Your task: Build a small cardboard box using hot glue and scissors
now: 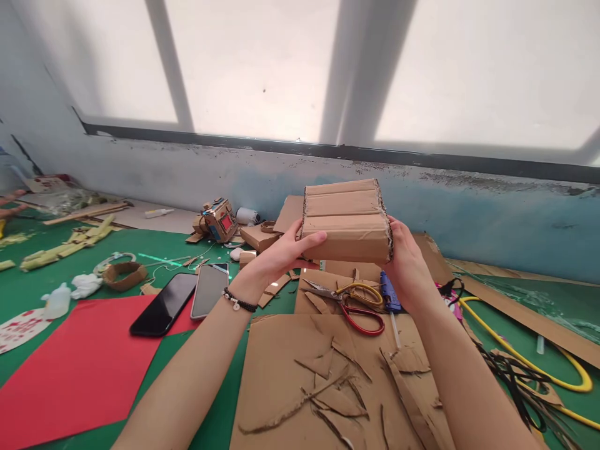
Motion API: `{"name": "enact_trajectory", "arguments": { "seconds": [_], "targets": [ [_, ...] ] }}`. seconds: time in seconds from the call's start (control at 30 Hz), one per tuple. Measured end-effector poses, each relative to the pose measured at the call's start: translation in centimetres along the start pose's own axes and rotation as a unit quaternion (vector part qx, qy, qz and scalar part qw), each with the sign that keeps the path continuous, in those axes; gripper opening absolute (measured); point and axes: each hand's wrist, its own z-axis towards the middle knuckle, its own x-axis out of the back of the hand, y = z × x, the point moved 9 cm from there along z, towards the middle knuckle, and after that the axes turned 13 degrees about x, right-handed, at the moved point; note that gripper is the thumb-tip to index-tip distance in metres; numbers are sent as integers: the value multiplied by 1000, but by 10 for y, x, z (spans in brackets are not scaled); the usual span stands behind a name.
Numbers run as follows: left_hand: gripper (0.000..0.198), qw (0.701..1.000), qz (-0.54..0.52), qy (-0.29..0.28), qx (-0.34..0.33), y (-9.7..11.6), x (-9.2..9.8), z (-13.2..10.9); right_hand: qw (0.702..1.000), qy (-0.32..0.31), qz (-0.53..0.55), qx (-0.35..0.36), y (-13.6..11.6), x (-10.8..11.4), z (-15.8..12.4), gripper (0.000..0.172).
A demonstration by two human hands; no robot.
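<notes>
Between my two hands a cardboard box [345,215] with a creased, curved top is held up above the table. My left hand [295,247] grips its left end, thumb lying along the front face. At the right end, my right hand [407,259] closes on the side, its fingertips partly hidden behind the box. Beneath lie scissors [360,309] with one yellow and one red handle loop, and a blue hot glue gun [389,294] with a glue stick in it. A large cardboard sheet [272,375] strewn with torn strips is nearest to me.
Two phones [164,304] and red paper [84,375] lie at left. A small cardboard model [219,220] stands by the wall. A yellow cable [520,353] and black cords [510,375] curl at right. Another person's hand [12,203] shows at far left.
</notes>
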Motion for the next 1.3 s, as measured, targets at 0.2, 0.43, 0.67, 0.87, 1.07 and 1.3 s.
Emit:
{"name": "enact_trajectory", "arguments": {
  "seconds": [0.2,0.43,0.67,0.87,1.07,1.3],
  "targets": [
    [101,989,60,112,-75,16,15,-5,995,3,40,-95,-8,5,1,61],
    [69,926,209,253,-184,43,36,-21,994,-46,11,-99,-16,-2,-2,53],
    [68,899,254,234,-268,48,7,-29,982,-149,-48,-106,-6,-26,-11,77],
    [83,899,235,214,-302,51,-10,-35,986,-135,-75,-70,-14,-28,-11,86],
    [56,909,226,174,-304,43,-28,-33,985,-154,-65,-54,-30,-49,-17,66],
    [56,932,208,66,-289,34,-58,-37,998,-25,21,-50,-30,-28,-10,121]
  ]
}}
